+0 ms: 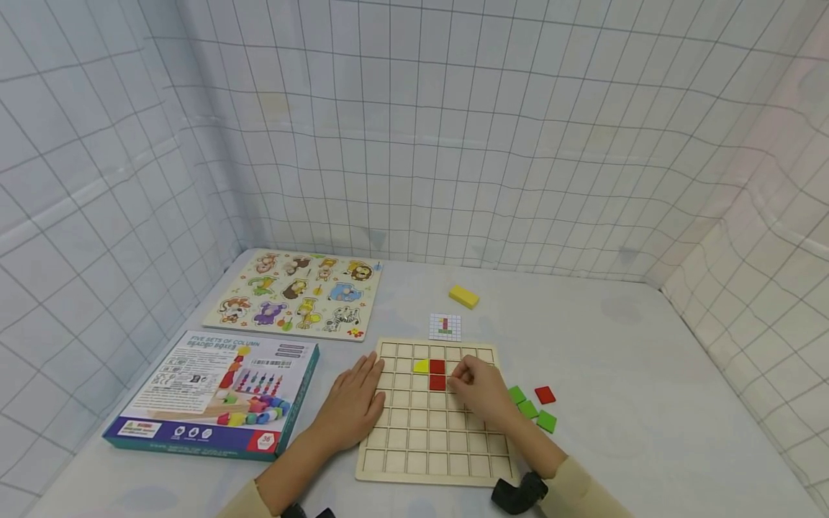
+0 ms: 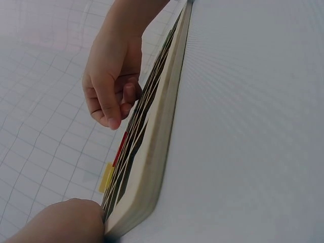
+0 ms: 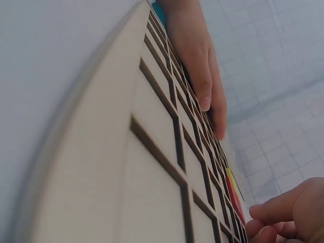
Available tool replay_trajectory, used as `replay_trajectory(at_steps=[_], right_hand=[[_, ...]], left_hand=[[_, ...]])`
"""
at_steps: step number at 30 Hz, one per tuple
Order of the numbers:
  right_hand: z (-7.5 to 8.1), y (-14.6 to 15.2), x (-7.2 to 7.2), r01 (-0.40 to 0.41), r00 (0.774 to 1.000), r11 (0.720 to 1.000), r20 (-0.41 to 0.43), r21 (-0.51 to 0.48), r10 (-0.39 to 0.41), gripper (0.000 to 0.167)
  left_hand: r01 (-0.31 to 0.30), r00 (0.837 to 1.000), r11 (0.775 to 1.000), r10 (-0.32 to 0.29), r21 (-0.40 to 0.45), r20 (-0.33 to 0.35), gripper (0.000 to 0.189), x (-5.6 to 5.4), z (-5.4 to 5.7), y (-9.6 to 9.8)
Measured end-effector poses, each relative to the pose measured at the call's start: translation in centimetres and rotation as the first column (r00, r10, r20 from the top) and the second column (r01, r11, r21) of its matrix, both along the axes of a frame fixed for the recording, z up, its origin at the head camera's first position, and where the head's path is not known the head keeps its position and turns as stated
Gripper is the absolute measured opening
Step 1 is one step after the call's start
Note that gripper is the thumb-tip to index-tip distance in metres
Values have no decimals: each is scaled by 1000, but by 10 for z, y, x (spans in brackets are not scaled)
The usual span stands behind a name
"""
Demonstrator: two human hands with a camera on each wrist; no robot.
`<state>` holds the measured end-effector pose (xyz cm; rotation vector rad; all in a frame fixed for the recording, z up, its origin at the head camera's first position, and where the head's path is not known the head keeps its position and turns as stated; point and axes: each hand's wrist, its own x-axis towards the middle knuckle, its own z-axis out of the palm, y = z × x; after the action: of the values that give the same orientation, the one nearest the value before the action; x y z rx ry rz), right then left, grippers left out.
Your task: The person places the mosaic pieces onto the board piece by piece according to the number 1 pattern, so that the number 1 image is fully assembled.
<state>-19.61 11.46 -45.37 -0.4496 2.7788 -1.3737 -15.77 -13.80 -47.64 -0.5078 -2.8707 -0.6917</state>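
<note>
Left hand (image 1: 352,403) rests flat on the board (image 1: 418,439) at nine o'clock; right hand (image 1: 481,387) curls, hold unclear; red tiles (image 1: 437,383) seem light, stiff, best edge-pinched.

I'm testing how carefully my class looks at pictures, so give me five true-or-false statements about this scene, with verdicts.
1. Two red tiles sit in the wooden grid board. True.
2. The left hand holds a green tile. False: the left hand rests on the board's left edge.
3. The yellow block lies beyond the small pattern card. True.
4. The loose green tiles lie left of the board. False: they lie to its right.
5. The animal puzzle lies beyond the box. True.
</note>
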Motion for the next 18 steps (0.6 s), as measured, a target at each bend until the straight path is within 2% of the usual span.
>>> replay_trajectory(at_steps=[6, 18], right_hand=[[1, 12, -1, 48, 999, 999, -14, -12, -48, 12], [6, 40, -1, 115, 990, 988, 88, -106, -106, 8]], left_hand=[[-4, 1000, 1000, 4, -8, -6, 55, 0, 0, 0], [3, 1000, 1000, -3, -1, -6, 54, 2, 3, 1]])
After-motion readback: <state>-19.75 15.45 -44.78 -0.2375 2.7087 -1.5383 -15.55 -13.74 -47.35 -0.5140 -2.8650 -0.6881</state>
